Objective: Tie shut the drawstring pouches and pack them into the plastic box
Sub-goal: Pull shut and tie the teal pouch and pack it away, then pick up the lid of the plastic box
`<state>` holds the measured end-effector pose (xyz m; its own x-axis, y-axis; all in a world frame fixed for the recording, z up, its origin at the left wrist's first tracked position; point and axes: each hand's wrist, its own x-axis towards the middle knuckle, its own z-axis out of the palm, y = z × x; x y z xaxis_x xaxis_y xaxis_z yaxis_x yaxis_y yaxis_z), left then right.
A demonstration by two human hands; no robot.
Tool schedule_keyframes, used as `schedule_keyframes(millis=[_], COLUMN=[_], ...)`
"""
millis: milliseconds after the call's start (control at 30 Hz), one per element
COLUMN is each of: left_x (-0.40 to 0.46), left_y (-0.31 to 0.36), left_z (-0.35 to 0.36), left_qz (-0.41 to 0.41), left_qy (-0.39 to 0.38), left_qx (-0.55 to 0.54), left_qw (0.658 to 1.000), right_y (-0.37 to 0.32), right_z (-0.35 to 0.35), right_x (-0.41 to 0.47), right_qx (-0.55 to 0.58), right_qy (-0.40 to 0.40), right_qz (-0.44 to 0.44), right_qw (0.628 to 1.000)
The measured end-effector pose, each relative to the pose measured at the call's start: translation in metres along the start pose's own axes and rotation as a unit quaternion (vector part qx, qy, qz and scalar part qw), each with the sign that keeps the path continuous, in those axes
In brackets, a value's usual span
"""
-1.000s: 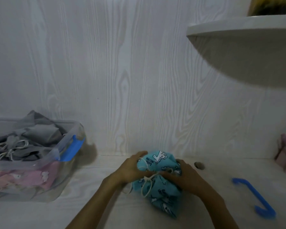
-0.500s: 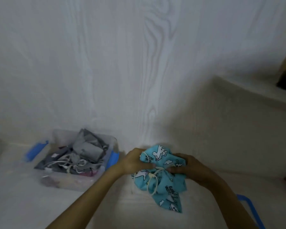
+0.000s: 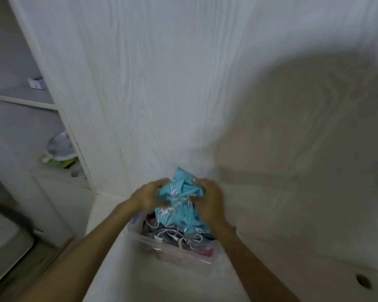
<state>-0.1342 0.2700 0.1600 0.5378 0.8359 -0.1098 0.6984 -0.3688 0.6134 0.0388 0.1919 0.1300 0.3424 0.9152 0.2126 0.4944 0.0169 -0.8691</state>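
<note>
Now pouch (image 3: 179,199) between both hands' fingers (image 3: 159,186)

Motion blur smeared my left hand (image 3: 148,194) and right hand (image 3: 210,198), and my fingers sank out of sight in the pouch (image 3: 181,201) folds. The pouch hid the box's (image 3: 172,251) far side. Its print was unreadable. Both forearms ran off the bottom edge. The shelf (image 3: 22,101) items were too blurred to identify.
</note>
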Motion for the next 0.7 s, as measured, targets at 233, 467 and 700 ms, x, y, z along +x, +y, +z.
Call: schedule_keyframes(millis=[233, 467, 700], left_x=[0.009, 0.023, 0.042], left_y=[-0.054, -0.062, -0.066], left_z=[0.035, 0.047, 0.063], left_qz=[0.063, 0.054, -0.028], left_qy=[-0.107, -0.181, -0.213], left_qx=[0.182, 0.266, 0.405], left_qw=[0.975, 0.945, 0.888], right_y=[0.027, 0.054, 0.071], right_z=[0.062, 0.018, 0.041], right_x=[-0.004, -0.026, 0.005], right_qx=[-0.19, -0.298, -0.313], right_qy=[-0.225, -0.233, -0.322], right_qz=[-0.087, 0.037, 0.122], right_qw=[0.952, 0.925, 0.885])
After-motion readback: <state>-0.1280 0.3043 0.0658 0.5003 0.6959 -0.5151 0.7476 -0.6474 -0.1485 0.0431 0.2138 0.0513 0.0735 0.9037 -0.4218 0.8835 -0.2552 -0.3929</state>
